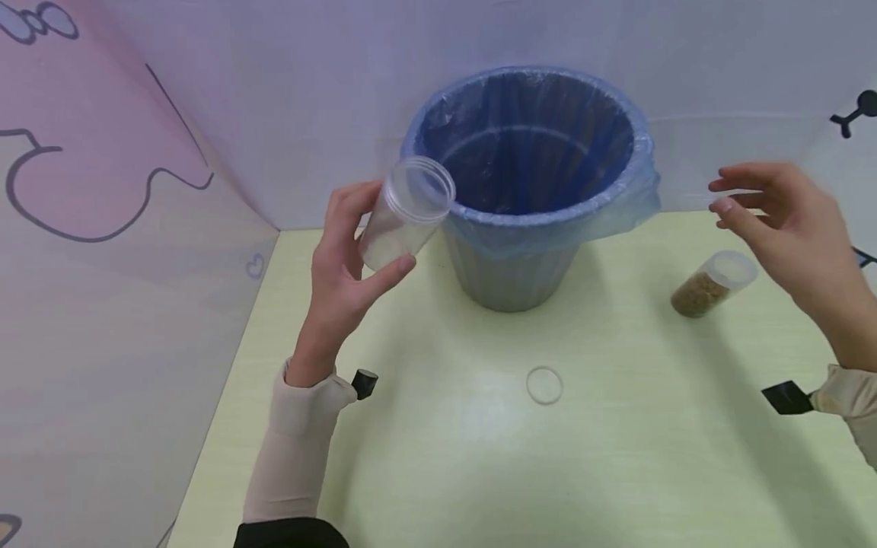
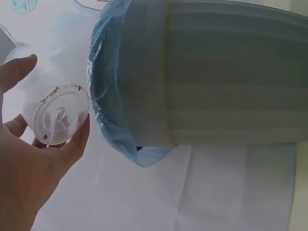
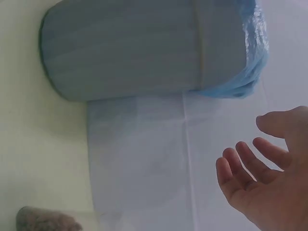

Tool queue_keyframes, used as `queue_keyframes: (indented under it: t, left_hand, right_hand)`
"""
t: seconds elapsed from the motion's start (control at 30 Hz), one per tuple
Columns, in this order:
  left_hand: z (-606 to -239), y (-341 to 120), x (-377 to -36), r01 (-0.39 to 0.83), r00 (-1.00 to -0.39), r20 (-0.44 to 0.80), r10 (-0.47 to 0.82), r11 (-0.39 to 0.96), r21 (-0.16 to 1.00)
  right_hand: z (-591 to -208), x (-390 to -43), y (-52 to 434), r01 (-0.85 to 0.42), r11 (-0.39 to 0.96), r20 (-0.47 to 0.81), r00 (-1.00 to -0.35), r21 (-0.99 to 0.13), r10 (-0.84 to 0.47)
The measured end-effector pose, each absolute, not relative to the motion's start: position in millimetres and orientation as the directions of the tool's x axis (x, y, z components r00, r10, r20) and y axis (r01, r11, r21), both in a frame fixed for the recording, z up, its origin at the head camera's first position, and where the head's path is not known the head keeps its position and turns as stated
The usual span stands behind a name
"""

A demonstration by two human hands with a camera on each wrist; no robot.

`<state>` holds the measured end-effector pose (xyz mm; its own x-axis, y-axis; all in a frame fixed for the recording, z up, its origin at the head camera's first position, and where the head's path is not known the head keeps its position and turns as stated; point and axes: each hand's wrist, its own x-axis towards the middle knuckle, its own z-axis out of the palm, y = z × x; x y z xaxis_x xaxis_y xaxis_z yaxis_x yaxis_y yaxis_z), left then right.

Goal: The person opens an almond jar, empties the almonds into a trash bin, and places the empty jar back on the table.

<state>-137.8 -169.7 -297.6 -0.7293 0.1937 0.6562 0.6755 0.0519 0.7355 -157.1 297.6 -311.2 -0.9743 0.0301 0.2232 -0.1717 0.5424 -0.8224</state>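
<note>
My left hand [image 1: 342,259] grips a clear plastic jar [image 1: 406,213] with no lid, tilted with its mouth toward the rim of a grey bin [image 1: 527,190] lined with a blue bag. In the left wrist view the jar's base [image 2: 58,115] shows a few dark specks, and the bin [image 2: 216,72] is just to its right. My right hand [image 1: 781,221] hovers with loose fingers to the right of the bin, above a second clear jar [image 1: 712,284] that lies on the table with brown grains inside. In the right wrist view the hand's fingers [image 3: 255,163] are spread and hold nothing.
A clear round lid [image 1: 544,384] lies on the pale yellow table [image 1: 479,472] in front of the bin. A pink and lilac backdrop wall [image 1: 103,228] closes the left and rear sides. The grain jar [image 3: 45,221] shows at the bottom left of the right wrist view.
</note>
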Motion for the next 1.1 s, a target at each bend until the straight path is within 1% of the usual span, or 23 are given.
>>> queue_keyframes:
  t: [0.07, 0.2, 0.43, 0.6, 0.73, 0.8, 0.9, 1.03, 1.1]
  left_hand:
    - [-307.0, -173.8, -136.1, 0.648, -0.753, 0.636, 0.172, 0.023, 0.761]
    - [-326.1, -181.4, -132.7, 0.593, -0.798, 0.589, 0.127, 0.001, 0.805]
    - [-357.2, -194.5, -124.6, 0.511, -0.858, 0.51, 0.068, -0.007, 0.86]
    - [-376.8, -201.3, -120.8, 0.453, -0.891, 0.452, 0.042, 0.018, 0.892]
    - [-392.9, -206.5, -120.7, 0.382, -0.924, 0.381, 0.032, 0.095, 0.919]
    - [-401.4, -209.3, -121.0, 0.336, -0.941, 0.336, 0.027, 0.164, 0.927]
    - [-412.8, -212.1, -120.1, 0.245, -0.967, 0.253, 0.007, 0.28, 0.928]
    - [-425.4, -215.1, -118.5, 0.138, -0.986, 0.162, -0.032, 0.377, 0.916]
    - [-431.2, -216.3, -118.1, 0.113, -0.989, 0.142, -0.045, 0.399, 0.91]
  right_hand:
    - [-319.9, -153.8, 300.8, -0.147, 0.6, 0.223, -0.973, -0.786, 0.054]
    - [-336.4, -146.5, 306.7, -0.141, 0.67, 0.249, -0.966, -0.729, 0.068]
    - [-358.8, -135.1, 315.6, -0.198, 0.691, 0.33, -0.942, -0.695, 0.063]
    - [-369.5, -130.0, 319.0, -0.186, 0.743, 0.361, -0.929, -0.644, 0.081]
    - [-378.8, -130.9, 321.2, -0.185, 0.766, 0.395, -0.914, -0.616, 0.097]
    - [-383.9, -132.5, 323.1, -0.205, 0.769, 0.422, -0.902, -0.606, 0.092]
    - [-392.0, -133.3, 326.3, -0.208, 0.769, 0.429, -0.899, -0.604, 0.093]
    - [-401.0, -132.3, 328.1, -0.144, 0.764, 0.372, -0.919, -0.629, 0.133]
    - [-404.7, -131.9, 328.6, -0.111, 0.746, 0.335, -0.929, -0.657, 0.158]
